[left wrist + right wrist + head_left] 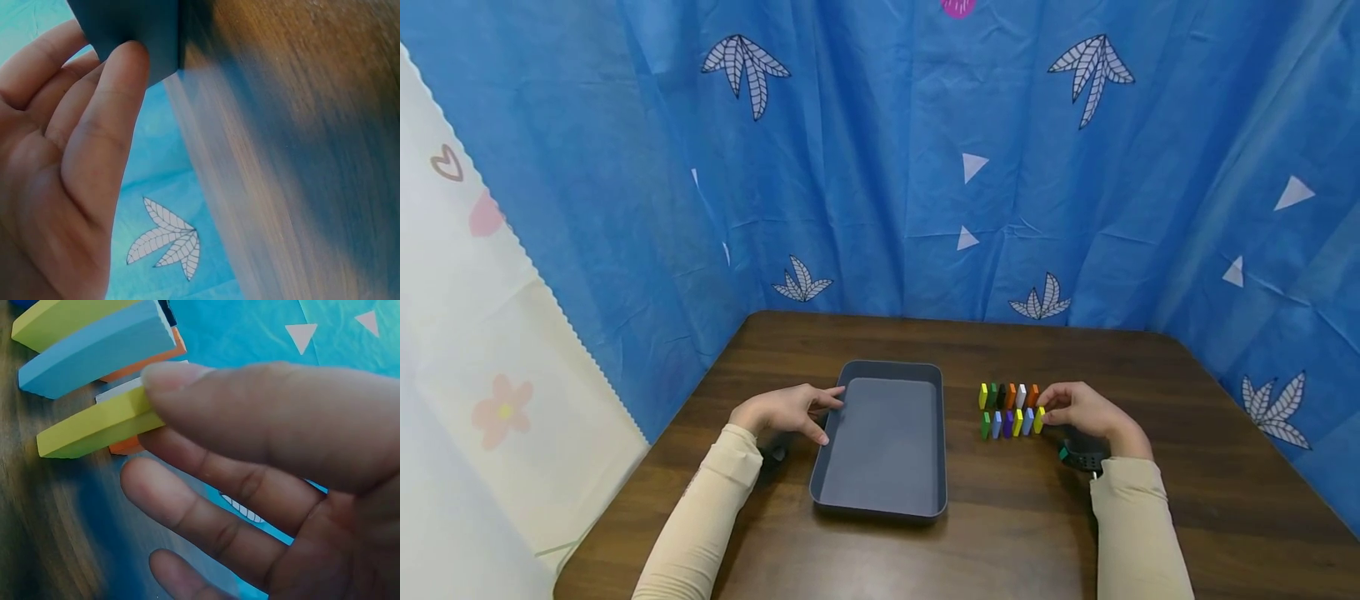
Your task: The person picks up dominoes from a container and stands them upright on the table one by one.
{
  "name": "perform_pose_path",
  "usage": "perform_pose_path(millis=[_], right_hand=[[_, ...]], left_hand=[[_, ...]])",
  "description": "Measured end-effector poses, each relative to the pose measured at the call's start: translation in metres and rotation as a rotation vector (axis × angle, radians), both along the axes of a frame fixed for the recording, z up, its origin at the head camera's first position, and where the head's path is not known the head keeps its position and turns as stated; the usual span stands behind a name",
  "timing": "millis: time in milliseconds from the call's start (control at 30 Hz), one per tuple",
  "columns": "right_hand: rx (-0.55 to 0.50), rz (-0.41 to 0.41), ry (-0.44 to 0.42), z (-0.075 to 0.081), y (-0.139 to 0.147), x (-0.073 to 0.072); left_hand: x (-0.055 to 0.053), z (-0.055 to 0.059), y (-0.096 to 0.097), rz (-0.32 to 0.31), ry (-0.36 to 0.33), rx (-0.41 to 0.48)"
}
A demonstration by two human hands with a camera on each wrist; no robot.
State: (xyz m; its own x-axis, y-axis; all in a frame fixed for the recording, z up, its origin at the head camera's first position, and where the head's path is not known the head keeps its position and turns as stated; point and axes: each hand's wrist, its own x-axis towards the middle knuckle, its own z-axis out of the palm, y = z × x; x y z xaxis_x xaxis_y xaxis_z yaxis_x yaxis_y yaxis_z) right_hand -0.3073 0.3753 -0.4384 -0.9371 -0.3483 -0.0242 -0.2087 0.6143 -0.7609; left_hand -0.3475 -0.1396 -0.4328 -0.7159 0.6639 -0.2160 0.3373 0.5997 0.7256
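Small upright dominoes stand in two rows right of a dark grey tray [880, 442]. My right hand [1086, 410] pinches the yellow domino [94, 428] at the right end of the front row between thumb and index finger, while its other fingers hang loosely spread. Beside that piece stands a light blue domino [94, 353], with another yellow domino [1017, 422] further left. An orange domino [1033, 395] ends the back row, close to the right fingertips. My left hand [786, 410] rests against the tray's left wall, fingers relaxed and thumb [128, 69] touching its outside.
The brown wooden table [1022, 533] carries the tray and dominoes. A blue curtain [865, 167] with leaf prints hangs behind it, and a pale curtain [490, 333] at the left. A dark wrist strap [1081, 458] sits below the right hand.
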Motion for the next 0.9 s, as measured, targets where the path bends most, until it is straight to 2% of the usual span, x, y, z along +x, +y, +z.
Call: perform_pose_path(millis=[133,333,600,767,900], right_hand=[[0.002,-0.012,-0.013,0.001,-0.001,0.001],[0.008,-0.015,-0.023,-0.001,0.001,0.002],[0.035,-0.021,-0.024,0.006,0.005,0.005],[0.022,-0.074,-0.002,0.014,0.007,0.01],[0.039,-0.141,0.048,0.024,0.003,0.016]], left_hand=[[0.002,0.002,0.001,0.011,-0.008,0.01],[0.001,0.002,0.0,-0.004,-0.01,-0.003],[0.0,0.004,0.003,0.002,-0.021,-0.002],[0.0,0.005,0.004,-0.009,-0.002,-0.008],[0.0,0.008,0.005,-0.026,0.057,-0.019]])
